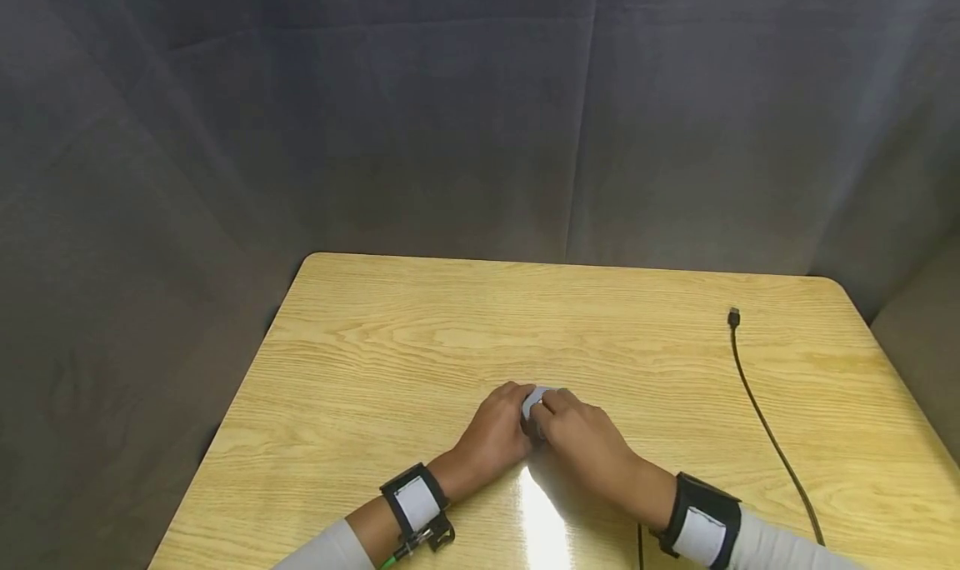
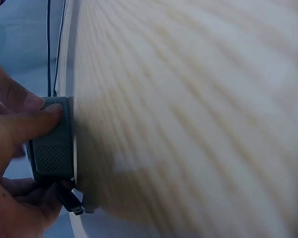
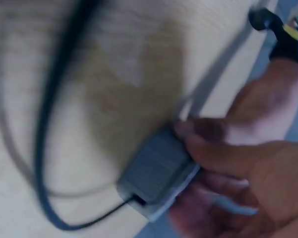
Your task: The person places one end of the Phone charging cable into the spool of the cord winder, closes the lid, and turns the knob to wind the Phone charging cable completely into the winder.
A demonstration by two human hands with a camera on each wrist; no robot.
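Grey device sits low centre in the head view, pinched by left hand and right hand. Left wrist view: fingers curl on it at left edge. Right wrist view: cable enters it; best hold firm, push plug straight.

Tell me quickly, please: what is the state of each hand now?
Left hand: fingers curled on the small grey device, holding it.
Right hand: fingers also grip the same device on the table.
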